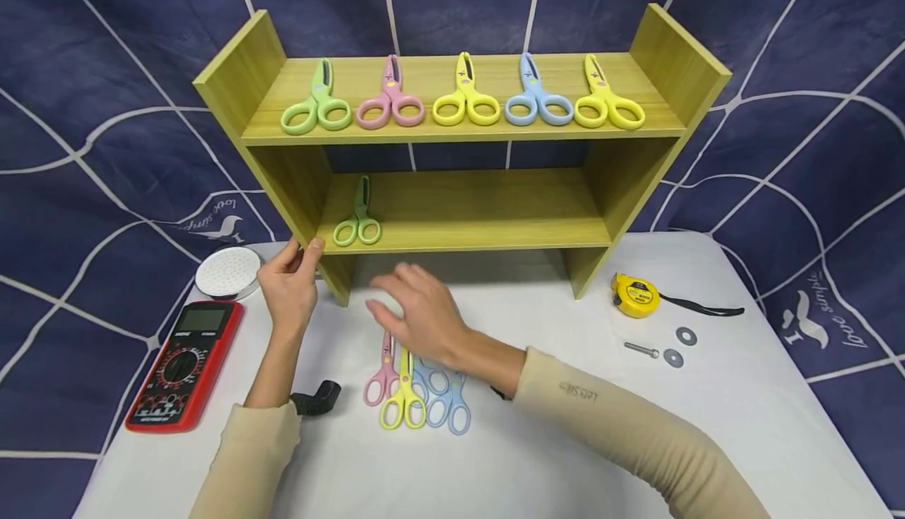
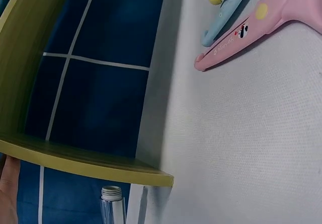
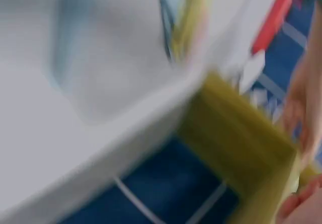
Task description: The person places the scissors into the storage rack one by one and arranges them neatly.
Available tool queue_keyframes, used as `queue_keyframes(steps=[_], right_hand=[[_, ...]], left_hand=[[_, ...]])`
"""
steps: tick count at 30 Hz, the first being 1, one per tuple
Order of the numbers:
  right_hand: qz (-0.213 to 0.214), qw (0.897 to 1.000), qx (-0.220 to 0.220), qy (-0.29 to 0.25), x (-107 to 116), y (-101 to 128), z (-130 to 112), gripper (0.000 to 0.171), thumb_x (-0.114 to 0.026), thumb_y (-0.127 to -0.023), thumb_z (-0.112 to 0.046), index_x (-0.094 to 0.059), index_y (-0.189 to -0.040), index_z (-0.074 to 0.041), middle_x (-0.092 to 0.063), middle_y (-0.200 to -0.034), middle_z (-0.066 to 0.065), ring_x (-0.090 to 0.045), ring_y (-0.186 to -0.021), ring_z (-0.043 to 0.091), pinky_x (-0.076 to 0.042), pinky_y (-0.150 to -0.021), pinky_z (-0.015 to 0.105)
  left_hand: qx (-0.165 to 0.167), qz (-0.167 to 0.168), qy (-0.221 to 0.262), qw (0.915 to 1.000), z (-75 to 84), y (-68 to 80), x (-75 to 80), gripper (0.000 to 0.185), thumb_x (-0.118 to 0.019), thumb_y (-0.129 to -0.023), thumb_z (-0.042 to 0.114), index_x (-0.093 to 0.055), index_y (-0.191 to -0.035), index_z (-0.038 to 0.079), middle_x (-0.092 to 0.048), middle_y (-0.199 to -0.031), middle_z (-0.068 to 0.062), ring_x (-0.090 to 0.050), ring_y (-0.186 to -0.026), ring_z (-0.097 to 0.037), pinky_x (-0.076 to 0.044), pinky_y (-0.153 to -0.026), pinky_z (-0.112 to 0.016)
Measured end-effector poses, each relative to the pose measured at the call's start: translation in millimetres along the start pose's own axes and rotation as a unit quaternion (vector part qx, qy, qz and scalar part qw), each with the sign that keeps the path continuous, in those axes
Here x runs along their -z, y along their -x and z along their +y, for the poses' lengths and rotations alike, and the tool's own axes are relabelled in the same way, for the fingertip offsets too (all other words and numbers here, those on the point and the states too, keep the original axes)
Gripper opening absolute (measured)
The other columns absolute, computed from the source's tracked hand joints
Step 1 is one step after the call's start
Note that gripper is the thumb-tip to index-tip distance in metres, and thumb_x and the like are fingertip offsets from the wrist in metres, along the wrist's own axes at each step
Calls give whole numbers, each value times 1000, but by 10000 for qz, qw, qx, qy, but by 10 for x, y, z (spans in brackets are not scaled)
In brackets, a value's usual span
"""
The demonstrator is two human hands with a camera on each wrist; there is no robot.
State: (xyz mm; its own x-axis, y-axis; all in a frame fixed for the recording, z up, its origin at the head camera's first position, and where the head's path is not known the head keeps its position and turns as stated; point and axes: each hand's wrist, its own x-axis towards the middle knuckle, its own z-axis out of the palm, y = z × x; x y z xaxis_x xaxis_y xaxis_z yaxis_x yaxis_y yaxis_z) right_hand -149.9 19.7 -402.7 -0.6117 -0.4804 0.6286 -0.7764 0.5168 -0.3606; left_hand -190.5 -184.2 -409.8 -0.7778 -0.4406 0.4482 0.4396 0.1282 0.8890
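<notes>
My left hand (image 1: 291,283) holds the lower left of a wooden shelf (image 1: 467,211), its thumb by the front edge of the lower board. My right hand (image 1: 427,311) is in front of the shelf with fingers apart and nothing in them. Near it on the table lie pink scissors (image 1: 387,354), yellow scissors (image 1: 405,385) and overlapping blue scissors (image 1: 455,397), partly covered by the hand. Green scissors (image 1: 363,201) stand at the left of the lower board. The left wrist view shows the pink scissors (image 2: 261,25) up close; the right wrist view is blurred.
Several scissors line the top board, including pink ones (image 1: 390,95). On the left are a red multimeter (image 1: 185,366), a white perforated disc (image 1: 228,272) and a black bent piece (image 1: 318,399). On the right lie a yellow tape measure (image 1: 635,296), a bolt (image 1: 641,349) and washers (image 1: 674,358).
</notes>
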Motion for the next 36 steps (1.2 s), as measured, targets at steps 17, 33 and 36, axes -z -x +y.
queue_keyframes(steps=[17,33,36], right_hand=[[-3497,9330,-549,647,-203,1056,-325,66,-80,-81,-43,-52,-138,-26,-43,-89,-6,-40,-74,6,-30,-49,15],[-2539,9668,-119,250,-46,930,-268,50,-78,-85,-33,-58,-129,-21,-48,-93,-6,-41,-75,3,-31,-52,10],[-1784,9827,145,486,37,850,-297,48,-75,-87,-30,-57,-130,-19,-45,-90,-4,-41,-73,5,-31,-51,10]], left_hand=[[49,35,-1,10000,45,2,4,28,-67,-89,-5,-65,-117,-9,-69,-107,-14,-67,-81,-1,-55,-72,-14],[-23,-33,107,9999,128,35,-55,29,-67,-88,-4,-64,-117,-12,-71,-99,2,-66,-78,-1,-55,-70,-13],[8,-24,66,10000,102,39,-47,30,-67,-89,-4,-64,-117,-10,-71,-100,2,-67,-79,-1,-55,-71,-13]])
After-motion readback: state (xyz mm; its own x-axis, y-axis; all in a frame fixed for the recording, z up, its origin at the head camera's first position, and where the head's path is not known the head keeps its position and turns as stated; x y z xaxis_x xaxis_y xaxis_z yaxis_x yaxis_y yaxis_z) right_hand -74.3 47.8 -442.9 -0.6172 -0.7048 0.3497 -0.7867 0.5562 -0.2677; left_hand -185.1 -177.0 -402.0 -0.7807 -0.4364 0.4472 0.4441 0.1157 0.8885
